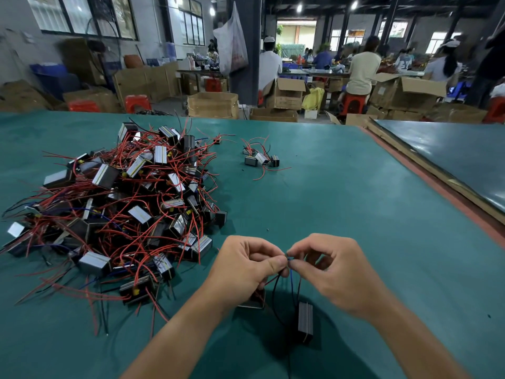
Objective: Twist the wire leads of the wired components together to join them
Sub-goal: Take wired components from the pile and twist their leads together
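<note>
Blue, black wire leads [291,277] pinched at tips, thumb-forefinger, by left hand [246,269] and right hand [333,272]. Advise: left anchors, right rolls, tension even.

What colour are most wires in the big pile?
Mostly red; the pile shows best in the head view.

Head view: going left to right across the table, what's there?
Order: pile of wired components → left hand → wire leads, pinched by the fingers of both hands → right hand → dark panel at far right.
</note>
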The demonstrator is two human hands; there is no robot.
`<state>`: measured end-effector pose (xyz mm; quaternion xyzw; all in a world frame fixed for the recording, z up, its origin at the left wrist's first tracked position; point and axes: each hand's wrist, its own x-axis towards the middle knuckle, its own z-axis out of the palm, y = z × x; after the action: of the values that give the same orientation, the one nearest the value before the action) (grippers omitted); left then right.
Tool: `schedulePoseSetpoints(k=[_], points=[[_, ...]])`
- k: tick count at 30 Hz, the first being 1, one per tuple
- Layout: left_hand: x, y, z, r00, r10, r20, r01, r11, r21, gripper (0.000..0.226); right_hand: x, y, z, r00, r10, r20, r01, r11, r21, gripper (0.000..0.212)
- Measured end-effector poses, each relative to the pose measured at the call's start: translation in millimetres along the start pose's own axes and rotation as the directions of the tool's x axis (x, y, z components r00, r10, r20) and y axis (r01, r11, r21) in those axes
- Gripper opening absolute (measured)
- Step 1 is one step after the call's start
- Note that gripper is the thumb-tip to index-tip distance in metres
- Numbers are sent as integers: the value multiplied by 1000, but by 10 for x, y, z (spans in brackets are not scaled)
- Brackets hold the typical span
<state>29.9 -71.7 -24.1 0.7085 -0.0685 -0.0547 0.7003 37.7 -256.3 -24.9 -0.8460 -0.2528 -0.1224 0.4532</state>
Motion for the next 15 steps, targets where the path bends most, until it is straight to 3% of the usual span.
schedulePoseSetpoints(k=[4, 8, 10, 12, 15], points=[[2, -1, 3, 1000, -14, 14, 14, 1000, -8, 9, 9, -1, -20, 999, -47, 22, 49, 994, -96, 6], [-3, -8, 2, 999, 17, 28, -18, 999, 37, 16, 5, -10, -21, 998, 6, 68, 1, 996, -93, 13], [-8, -12, 14, 997, 74, 38, -78, 991, 111, 22, 22, -33, -30, 984, 109, 138, -104, 994, -44, 19], [-17, -24, 40, 987, 151, 53, -159, 969, 188, 28, 45, -86, -62, 929, 258, 264, -298, 946, 125, 24], [-29, -63, 71, 966, 251, 67, -260, 926, 273, 32, 65, -151, -105, 790, 411, 455, -580, 741, 338, 19]])
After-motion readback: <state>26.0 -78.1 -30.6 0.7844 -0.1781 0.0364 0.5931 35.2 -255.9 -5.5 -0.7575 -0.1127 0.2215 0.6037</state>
